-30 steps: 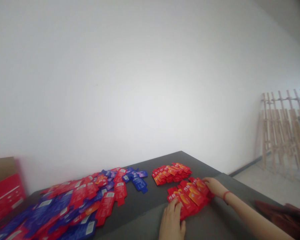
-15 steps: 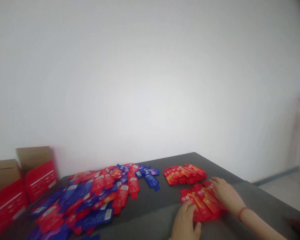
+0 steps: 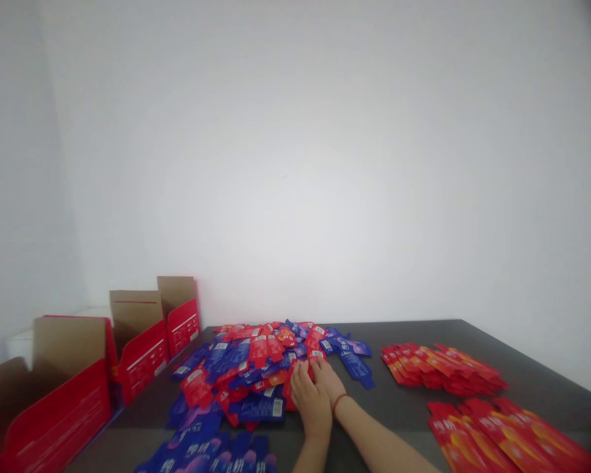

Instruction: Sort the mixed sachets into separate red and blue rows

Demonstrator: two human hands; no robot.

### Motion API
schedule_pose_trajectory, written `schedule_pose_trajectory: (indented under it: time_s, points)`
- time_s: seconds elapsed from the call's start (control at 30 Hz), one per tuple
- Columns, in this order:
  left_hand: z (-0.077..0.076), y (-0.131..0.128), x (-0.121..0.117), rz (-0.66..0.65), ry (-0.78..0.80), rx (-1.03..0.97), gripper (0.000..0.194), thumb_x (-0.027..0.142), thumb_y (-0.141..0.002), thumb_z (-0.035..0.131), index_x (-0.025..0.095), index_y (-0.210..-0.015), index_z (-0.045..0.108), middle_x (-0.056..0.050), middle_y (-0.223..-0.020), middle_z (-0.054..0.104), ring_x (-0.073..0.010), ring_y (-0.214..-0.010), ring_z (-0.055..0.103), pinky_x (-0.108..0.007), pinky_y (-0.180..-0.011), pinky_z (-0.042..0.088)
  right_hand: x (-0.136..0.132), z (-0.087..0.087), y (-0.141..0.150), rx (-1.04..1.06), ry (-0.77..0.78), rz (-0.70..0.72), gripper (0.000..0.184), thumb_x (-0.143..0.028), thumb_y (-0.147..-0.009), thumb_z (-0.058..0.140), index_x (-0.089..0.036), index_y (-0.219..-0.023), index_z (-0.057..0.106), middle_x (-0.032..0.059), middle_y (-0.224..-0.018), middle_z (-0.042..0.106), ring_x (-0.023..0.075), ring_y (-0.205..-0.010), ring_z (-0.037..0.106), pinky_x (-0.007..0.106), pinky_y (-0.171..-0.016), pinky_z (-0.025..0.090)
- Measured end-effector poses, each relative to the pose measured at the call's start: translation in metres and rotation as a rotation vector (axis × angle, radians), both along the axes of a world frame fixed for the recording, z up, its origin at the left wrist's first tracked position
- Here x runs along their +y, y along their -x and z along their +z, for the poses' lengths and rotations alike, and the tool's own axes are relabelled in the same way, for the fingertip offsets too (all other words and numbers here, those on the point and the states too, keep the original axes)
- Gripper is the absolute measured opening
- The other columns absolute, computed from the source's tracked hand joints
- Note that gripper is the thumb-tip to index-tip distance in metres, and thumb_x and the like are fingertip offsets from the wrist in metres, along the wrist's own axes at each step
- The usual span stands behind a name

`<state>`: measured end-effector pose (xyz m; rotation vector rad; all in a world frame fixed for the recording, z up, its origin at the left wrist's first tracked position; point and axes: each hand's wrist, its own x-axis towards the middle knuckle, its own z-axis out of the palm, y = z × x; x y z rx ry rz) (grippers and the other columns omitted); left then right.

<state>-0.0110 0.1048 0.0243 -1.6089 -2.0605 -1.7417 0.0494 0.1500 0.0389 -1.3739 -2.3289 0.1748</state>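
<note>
My left hand and my right hand lie side by side on the near right edge of a loose pile of red and blue packets. Both hands have their fingers stretched forward and flat on red packets, and I see no grip on any of them. A red band circles my right wrist. A fanned row of red-orange packets lies to the right of my hands. A second such row sits at the lower right.
The dark grey table runs up to a white wall. Open red cardboard boxes stand along the left side, the nearest box at the lower left. Several blue packets lie at the front edge.
My view swung left. Both hands left the near row of red-orange packets and moved left onto the mixed pile. The boxes came into view; the wooden racks went out.
</note>
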Motion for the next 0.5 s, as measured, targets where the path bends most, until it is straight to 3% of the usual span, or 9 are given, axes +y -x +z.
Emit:
schedule_pose_trajectory:
  time_s: [0.1,0.2,0.33,0.4,0.5]
  points:
    - [-0.003,-0.004,0.001,-0.023,0.004,-0.016,0.038,0.013,-0.081,0.036,0.012,-0.117,0.051,-0.016,-0.124,0.054,-0.0278,-0.121,0.046,-0.045,-0.101,0.037,0.024,0.004,0.011,-0.066,0.045,-0.131,0.032,-0.033,-0.091,0.056,-0.018,-0.119,0.054,0.0081,-0.122,0.056,0.0223,-0.104,0.058,0.044,-0.086,0.050]
    - [-0.002,-0.009,0.000,-0.048,0.007,-0.020,0.045,0.010,-0.077,0.036,0.012,-0.120,0.049,-0.016,-0.127,0.052,-0.0267,-0.124,0.043,-0.044,-0.104,0.035,0.025,0.006,0.002,-0.127,0.062,-0.190,0.032,-0.035,-0.090,0.056,-0.018,-0.118,0.054,0.0071,-0.118,0.057,0.0206,-0.099,0.059,0.042,-0.082,0.052]
    - [0.002,-0.017,-0.007,-0.129,0.067,0.040,0.054,0.003,-0.072,0.037,0.009,-0.124,0.048,-0.016,-0.136,0.045,-0.0252,-0.132,0.034,-0.043,-0.110,0.025,-0.002,0.007,-0.028,-0.177,0.013,-0.226,0.026,-0.032,-0.091,0.055,-0.017,-0.112,0.058,0.0071,-0.114,0.060,0.0205,-0.099,0.059,0.041,-0.084,0.050]
    - [0.004,-0.024,-0.016,-0.242,0.140,0.096,0.057,0.000,-0.069,0.039,0.009,-0.123,0.050,-0.014,-0.138,0.045,-0.0236,-0.134,0.033,-0.040,-0.112,0.021,-0.019,0.009,-0.047,-0.171,-0.027,-0.239,0.017,-0.020,-0.091,0.050,-0.014,-0.101,0.063,0.0099,-0.106,0.063,0.0219,-0.098,0.060,0.041,-0.084,0.048]
    - [0.008,-0.035,-0.035,-0.474,0.203,0.179,0.056,0.003,-0.070,0.043,0.014,-0.124,0.052,-0.011,-0.136,0.048,-0.0203,-0.130,0.037,-0.032,-0.111,0.023,-0.044,0.018,-0.078,-0.112,-0.100,-0.243,0.025,-0.008,-0.087,0.043,-0.013,-0.088,0.067,0.0132,-0.095,0.066,0.0245,-0.096,0.059,0.042,-0.086,0.043]
